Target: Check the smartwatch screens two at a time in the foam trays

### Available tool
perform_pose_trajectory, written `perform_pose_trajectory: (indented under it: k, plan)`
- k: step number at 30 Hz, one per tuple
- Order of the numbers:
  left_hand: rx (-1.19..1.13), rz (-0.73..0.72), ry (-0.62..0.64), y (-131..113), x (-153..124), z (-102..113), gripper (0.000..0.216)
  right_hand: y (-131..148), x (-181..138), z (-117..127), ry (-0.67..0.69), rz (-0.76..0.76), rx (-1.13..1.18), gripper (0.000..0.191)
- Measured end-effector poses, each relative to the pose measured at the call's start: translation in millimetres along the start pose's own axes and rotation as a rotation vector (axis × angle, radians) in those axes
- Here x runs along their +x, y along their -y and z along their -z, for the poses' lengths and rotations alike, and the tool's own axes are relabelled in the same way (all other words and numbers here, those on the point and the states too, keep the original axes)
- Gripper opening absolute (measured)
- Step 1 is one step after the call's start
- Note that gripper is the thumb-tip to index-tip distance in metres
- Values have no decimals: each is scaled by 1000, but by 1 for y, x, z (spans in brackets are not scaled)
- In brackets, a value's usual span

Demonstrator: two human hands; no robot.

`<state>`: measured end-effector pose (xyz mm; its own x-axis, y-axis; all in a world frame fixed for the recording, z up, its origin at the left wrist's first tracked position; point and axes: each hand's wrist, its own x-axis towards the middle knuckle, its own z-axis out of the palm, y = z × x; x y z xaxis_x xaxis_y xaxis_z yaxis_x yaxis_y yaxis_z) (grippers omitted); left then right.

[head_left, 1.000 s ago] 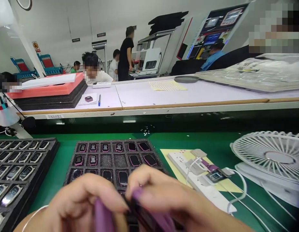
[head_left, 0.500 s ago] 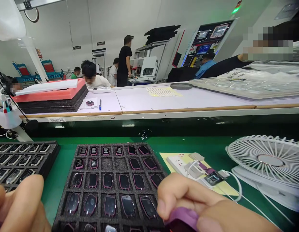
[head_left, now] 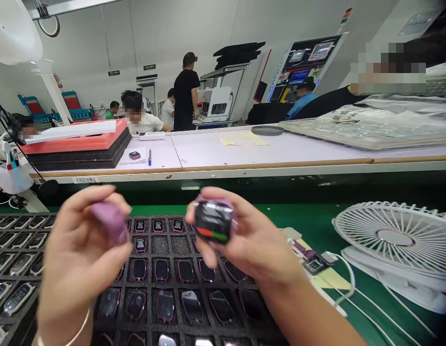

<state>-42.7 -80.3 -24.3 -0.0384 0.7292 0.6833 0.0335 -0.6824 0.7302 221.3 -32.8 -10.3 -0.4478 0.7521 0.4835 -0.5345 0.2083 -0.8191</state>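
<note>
My left hand [head_left: 82, 250] pinches a mauve-purple rubber watch strap piece [head_left: 109, 222] between thumb and fingers. My right hand [head_left: 241, 245] grips a glossy black smartwatch body [head_left: 213, 221] with a pink rim, its face tilted toward me. Both hands are raised apart above a black foam tray [head_left: 161, 283] holding rows of black watch bodies with pink rims. My hands hide the tray's upper part. A bangle circles my left wrist.
A second foam tray of silver-framed watches [head_left: 14, 288] lies to the left on the green mat. To the right are a white power strip with a charging watch [head_left: 313, 264] and a white desk fan [head_left: 396, 238]. A co-worker [head_left: 136, 115] sits behind, at a far white bench.
My hands have moved up and apart, from low at the tray's lower edge to above it. The black watch body and purple strap now show clearly, one in each hand.
</note>
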Motion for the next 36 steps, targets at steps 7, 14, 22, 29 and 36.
perform_pose_trajectory:
  k: [7, 14, 22, 29, 36]
  plan:
    - [8, 119, 73, 48, 90, -58, 51, -31, 69, 31, -134, -125, 144, 53]
    - [-87, 295, -5, 83, 88, -55, 60, -52, 75, 42, -231, -179, 262, 25]
    - [-252, 383, -26, 77, 88, -55, 49, -60, 78, 47, -267, -145, 262, 19]
    - [-342, 395, -4, 75, 86, -50, 41, -59, 77, 45, -244, -147, 186, 19]
    - [-341, 388, 29, 73, 86, -48, 42, -54, 78, 39, -182, -131, 93, 24]
